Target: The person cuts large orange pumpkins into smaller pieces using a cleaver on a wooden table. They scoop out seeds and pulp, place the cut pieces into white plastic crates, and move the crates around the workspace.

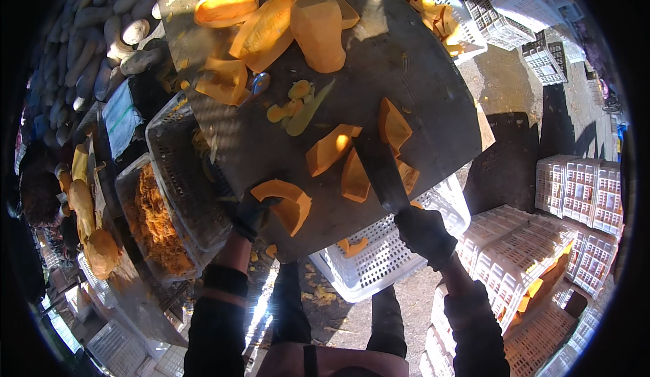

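Observation:
My left hand (250, 218), in a dark glove, grips a curved piece of orange squash (287, 205) at the table's front edge. A broad-bladed knife (380, 171) is in my gloved right hand (426, 237). Its blade points away from me and lies over several cut squash chunks (332, 148), partly hiding them. Farther back on the dark tabletop (431, 102) rest peeled squash halves (264, 31) with hollowed insides and a large peeled squash piece (319, 31). A metal spoon (260, 85) lies beside a hollow piece. Pale trimmings (304, 105) sit mid-table.
Below the front edge, a white perforated crate (378, 270) holds a squash piece. At left stand a dark crate (183, 174) and a tub of orange pulp (155, 224). Whole squashes (91, 46) are piled back left. Stacked crates (508, 255) stand at right.

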Available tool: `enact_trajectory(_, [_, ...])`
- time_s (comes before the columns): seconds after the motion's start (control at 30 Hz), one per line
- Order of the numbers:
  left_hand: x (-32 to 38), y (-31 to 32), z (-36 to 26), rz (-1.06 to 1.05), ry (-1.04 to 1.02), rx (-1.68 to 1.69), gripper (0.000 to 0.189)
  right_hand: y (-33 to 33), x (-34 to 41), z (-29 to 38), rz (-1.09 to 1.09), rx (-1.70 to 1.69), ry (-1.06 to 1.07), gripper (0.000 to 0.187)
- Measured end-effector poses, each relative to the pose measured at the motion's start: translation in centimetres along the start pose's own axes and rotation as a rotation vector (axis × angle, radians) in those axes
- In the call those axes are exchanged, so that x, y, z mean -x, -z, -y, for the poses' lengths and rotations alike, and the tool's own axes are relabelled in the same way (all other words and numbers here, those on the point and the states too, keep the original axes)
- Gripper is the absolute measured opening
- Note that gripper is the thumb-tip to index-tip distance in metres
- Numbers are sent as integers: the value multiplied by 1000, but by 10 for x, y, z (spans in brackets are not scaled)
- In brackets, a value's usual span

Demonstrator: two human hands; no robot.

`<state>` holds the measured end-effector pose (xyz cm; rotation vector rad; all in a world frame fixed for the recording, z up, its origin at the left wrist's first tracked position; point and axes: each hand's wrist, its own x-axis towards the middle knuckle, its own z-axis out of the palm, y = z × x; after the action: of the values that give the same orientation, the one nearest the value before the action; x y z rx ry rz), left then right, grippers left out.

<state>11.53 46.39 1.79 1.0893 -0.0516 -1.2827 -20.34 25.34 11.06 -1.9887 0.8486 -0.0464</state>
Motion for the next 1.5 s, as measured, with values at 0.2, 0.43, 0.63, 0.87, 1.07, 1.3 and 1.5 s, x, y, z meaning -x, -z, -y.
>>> enact_trajectory(0.2, [-87, -87, -13, 23, 6, -205, 35, 85, -115, -63, -42, 786, 178, 23])
enact_trajectory(0.43, [-70, -155, 52, -31, -313, -1045, 41, 53, -50, -84, 155, 780, 166, 11])
enact_trajectory(0.63, [21, -177, 119, 68, -502, -1266, 45, 45, 63, -89, 362, 833, 246, 11])
enact_trajectory(0.87, [-6, -168, 29, -32, -505, -1538, 35, 67, 115, -51, 8, -383, -801, 19])
enact_trajectory(1.07, [-153, -162, -38, -193, -894, -1936, 39, 62, 102, -26, -99, -384, -1017, 20])
enact_trajectory(1.3, [-195, -80, -37, 62, -892, -1704, 45, 10, 121, -11, -184, -546, -1170, 18])
enact_trajectory(1.5, [-111, -14, -47, 71, -710, -1817, 46, -28, 53, 24, -17, -479, -1258, 16])
